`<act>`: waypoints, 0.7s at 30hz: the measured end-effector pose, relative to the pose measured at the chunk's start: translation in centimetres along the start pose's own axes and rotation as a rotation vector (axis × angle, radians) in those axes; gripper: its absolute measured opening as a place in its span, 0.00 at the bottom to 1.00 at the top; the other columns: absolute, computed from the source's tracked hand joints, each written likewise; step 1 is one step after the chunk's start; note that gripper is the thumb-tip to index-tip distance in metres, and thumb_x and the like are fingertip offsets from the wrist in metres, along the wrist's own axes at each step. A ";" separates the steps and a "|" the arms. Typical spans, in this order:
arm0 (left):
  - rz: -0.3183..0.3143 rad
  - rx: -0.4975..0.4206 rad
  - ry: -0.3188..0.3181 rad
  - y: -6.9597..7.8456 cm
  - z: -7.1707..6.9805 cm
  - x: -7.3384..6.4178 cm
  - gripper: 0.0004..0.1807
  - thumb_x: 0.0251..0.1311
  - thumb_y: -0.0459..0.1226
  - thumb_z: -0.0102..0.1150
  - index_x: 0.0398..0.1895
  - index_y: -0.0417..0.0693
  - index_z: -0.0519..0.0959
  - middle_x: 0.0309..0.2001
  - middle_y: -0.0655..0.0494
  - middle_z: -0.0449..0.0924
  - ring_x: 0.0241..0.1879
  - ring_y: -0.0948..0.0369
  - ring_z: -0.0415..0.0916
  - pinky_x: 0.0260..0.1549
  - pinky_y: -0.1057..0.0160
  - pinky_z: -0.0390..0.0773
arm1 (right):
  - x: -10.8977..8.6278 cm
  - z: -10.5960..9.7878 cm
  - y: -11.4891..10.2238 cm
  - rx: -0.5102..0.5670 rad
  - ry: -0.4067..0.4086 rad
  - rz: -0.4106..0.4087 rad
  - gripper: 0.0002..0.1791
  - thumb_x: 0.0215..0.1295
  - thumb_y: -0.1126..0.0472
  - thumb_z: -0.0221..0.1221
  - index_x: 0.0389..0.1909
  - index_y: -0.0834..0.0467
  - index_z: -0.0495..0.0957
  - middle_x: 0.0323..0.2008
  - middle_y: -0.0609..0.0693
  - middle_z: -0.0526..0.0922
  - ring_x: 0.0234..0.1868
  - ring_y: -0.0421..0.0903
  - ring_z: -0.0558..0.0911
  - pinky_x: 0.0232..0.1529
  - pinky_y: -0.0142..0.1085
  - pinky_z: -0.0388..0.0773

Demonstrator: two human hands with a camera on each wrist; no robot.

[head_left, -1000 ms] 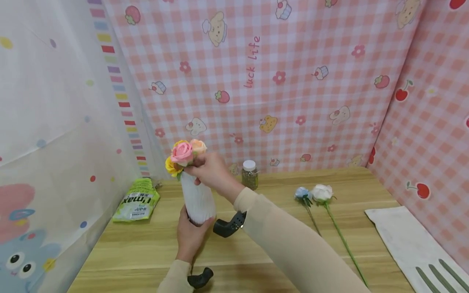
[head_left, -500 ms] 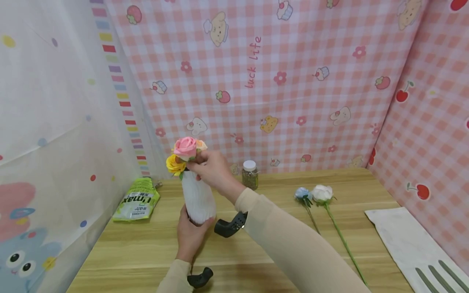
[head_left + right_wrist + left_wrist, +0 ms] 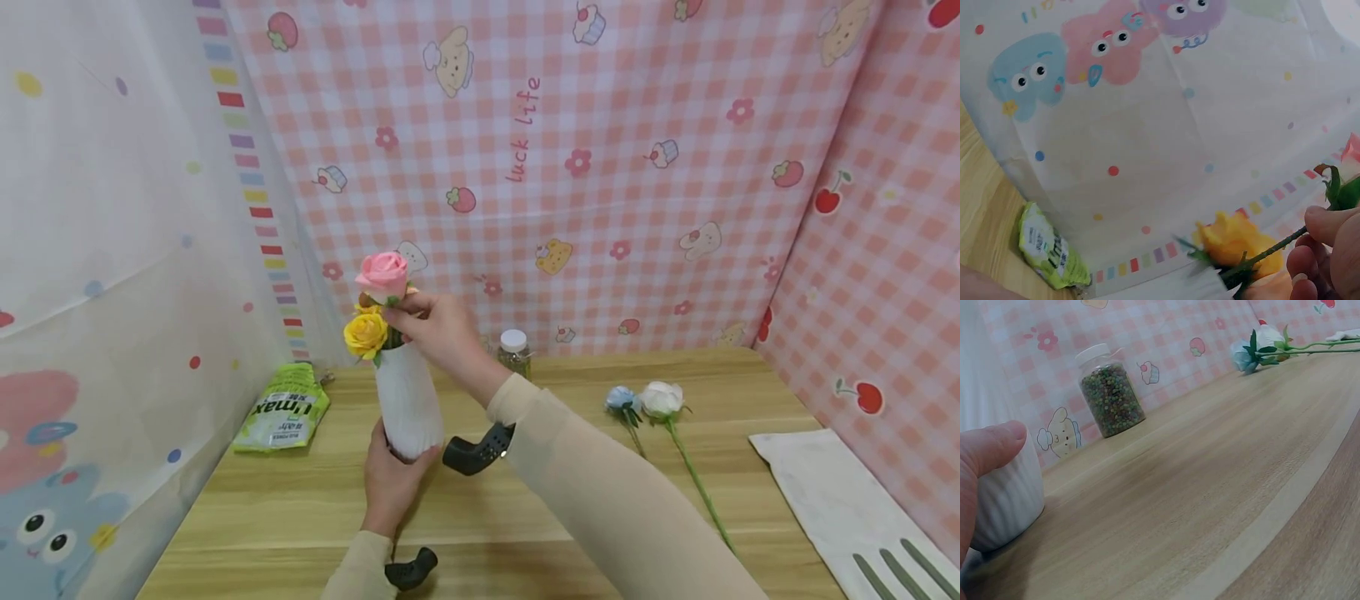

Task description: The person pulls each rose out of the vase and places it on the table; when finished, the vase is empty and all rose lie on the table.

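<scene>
A ribbed white vase stands on the wooden table, its base gripped by my left hand. The left thumb lies along its side in the left wrist view. Between thumb and fingers, my right hand pinches the stem of a pink rose just below its bloom. That stem slants down to the vase mouth in the right wrist view. A yellow rose leans over the left of the rim. A peach rose sits beside it, mostly hidden behind my right hand in the head view.
Behind the vase stands a white-capped jar of small green and brown beads. A green snack bag lies to the left. On the right lie a blue flower, a white flower and a white cloth with green stripes.
My right hand has risen, lifting the pink rose higher above the vase and baring more of the yellow rose. My left hand has kept its place on the vase base.
</scene>
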State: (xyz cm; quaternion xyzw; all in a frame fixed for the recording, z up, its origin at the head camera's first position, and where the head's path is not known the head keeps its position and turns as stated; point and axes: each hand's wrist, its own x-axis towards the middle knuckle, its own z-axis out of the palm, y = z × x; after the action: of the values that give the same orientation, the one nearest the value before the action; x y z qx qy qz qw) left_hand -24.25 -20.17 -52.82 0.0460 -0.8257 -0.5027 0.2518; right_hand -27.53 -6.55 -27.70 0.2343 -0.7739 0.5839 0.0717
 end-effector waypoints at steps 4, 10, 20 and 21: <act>-0.033 0.001 -0.017 0.1 0.1 0.0 0.56 0.41 0.53 0.76 0.71 0.47 0.56 0.62 0.46 0.68 0.59 0.49 0.68 0.55 0.46 0.69 | -0.4 -0.9 -0.9 0.063 0.031 -0.060 0.10 0.63 0.54 0.64 0.33 0.57 0.87 0.26 0.52 0.84 0.28 0.50 0.80 0.25 0.35 0.75; -0.088 -0.002 -0.038 0.5 -0.1 0.0 0.59 0.39 0.60 0.74 0.72 0.49 0.55 0.62 0.48 0.67 0.59 0.50 0.67 0.56 0.46 0.68 | -1.2 -2.0 -0.9 0.074 0.069 -0.126 0.08 0.63 0.57 0.64 0.40 0.53 0.87 0.30 0.50 0.85 0.25 0.45 0.79 0.22 0.34 0.72; -0.074 0.004 -0.025 0.3 0.0 0.0 0.57 0.40 0.57 0.75 0.72 0.48 0.56 0.61 0.47 0.68 0.59 0.51 0.68 0.55 0.46 0.69 | -1.5 -2.7 0.7 -0.051 0.024 -0.148 0.08 0.62 0.59 0.65 0.41 0.52 0.87 0.34 0.44 0.87 0.23 0.36 0.75 0.20 0.31 0.68; -0.071 0.004 -0.023 0.3 0.0 0.1 0.57 0.40 0.57 0.75 0.72 0.48 0.56 0.61 0.48 0.68 0.58 0.51 0.68 0.55 0.47 0.69 | -1.5 -2.9 0.8 -0.059 0.031 -0.155 0.08 0.62 0.58 0.65 0.41 0.51 0.87 0.34 0.44 0.87 0.24 0.35 0.77 0.21 0.30 0.69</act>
State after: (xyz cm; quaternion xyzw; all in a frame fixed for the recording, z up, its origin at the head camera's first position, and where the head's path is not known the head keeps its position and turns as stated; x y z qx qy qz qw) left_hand -24.24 -20.02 -52.51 0.0703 -0.8273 -0.5103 0.2242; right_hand -27.03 -3.27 -28.04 0.2821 -0.7693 0.5569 0.1354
